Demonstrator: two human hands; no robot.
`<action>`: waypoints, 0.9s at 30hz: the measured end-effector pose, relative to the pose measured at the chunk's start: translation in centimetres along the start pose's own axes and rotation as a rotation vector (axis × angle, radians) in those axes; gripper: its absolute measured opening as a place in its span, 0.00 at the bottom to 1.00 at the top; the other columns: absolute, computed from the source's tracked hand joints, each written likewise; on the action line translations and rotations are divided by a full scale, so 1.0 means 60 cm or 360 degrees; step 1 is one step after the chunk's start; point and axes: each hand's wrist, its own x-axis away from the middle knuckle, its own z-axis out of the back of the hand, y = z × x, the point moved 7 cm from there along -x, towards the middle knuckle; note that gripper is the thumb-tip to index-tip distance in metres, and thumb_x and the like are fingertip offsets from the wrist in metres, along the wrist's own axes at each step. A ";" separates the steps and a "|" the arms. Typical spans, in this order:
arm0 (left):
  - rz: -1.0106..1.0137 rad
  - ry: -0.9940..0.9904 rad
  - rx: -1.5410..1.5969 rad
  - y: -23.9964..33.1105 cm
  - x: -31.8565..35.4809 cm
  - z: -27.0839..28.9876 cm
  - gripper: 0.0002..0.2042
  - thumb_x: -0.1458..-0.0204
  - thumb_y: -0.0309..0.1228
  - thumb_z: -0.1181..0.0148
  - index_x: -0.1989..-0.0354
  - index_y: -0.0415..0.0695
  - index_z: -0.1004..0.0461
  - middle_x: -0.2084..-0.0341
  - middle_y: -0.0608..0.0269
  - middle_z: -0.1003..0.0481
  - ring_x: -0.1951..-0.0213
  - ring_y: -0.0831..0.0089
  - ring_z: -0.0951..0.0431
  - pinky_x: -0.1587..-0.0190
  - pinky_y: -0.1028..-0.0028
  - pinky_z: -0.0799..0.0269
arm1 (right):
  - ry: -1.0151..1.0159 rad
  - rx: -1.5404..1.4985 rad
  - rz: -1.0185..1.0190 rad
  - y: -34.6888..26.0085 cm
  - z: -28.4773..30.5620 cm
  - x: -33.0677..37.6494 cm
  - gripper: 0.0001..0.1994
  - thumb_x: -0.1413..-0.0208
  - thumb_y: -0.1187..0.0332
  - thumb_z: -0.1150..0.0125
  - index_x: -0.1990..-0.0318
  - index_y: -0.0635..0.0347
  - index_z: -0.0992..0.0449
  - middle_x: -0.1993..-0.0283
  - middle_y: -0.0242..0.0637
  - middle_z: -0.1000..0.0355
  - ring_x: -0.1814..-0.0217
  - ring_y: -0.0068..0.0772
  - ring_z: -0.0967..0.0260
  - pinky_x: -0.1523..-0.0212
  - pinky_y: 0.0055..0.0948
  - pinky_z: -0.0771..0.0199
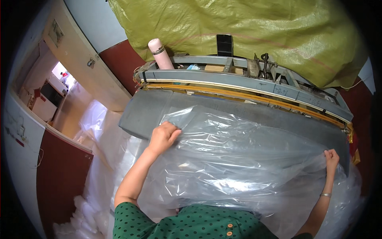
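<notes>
The left hand [164, 137] was closed, thumb against curled fingers, pinching clear plastic film [234, 153], its forearm angled up and inward; the fingertips were hard to make out. The right hand [331, 158], also closed, gripped the film farther right (a silvery band [325, 194] circled that wrist). The film lay crumpled across the grey counter [145, 109], its near side hidden behind the green dotted shirt [199, 223]. Beyond ran a metal frame [254, 82].
</notes>
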 end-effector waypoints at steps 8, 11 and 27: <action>-0.0599 0.0043 0.0768 0.165 -0.012 -0.057 0.11 0.54 0.28 0.43 0.61 0.40 0.31 0.70 0.58 0.28 0.66 0.58 0.28 0.65 0.68 0.32 | 0.0007 -0.0038 0.0007 0.008 -0.001 -0.002 0.11 0.53 0.72 0.40 0.81 0.61 0.36 0.84 0.20 0.49 0.80 0.13 0.56 0.80 0.18 0.56; -0.0113 0.0034 0.1097 0.129 -0.021 -0.081 0.13 0.53 0.27 0.43 0.58 0.39 0.33 0.66 0.57 0.29 0.63 0.59 0.28 0.63 0.68 0.32 | 0.0012 0.0003 0.0033 -0.001 -0.001 -0.003 0.11 0.53 0.71 0.40 0.81 0.62 0.35 0.84 0.20 0.48 0.80 0.13 0.56 0.81 0.18 0.56; -0.0359 -0.0383 0.0518 0.076 -0.036 -0.082 0.36 0.53 0.39 0.43 0.37 0.41 0.53 0.37 0.53 0.52 0.36 0.58 0.53 0.39 0.60 0.53 | 0.0023 -0.0056 0.0041 -0.006 -0.003 -0.001 0.11 0.53 0.71 0.39 0.80 0.62 0.36 0.84 0.21 0.49 0.80 0.13 0.55 0.80 0.18 0.56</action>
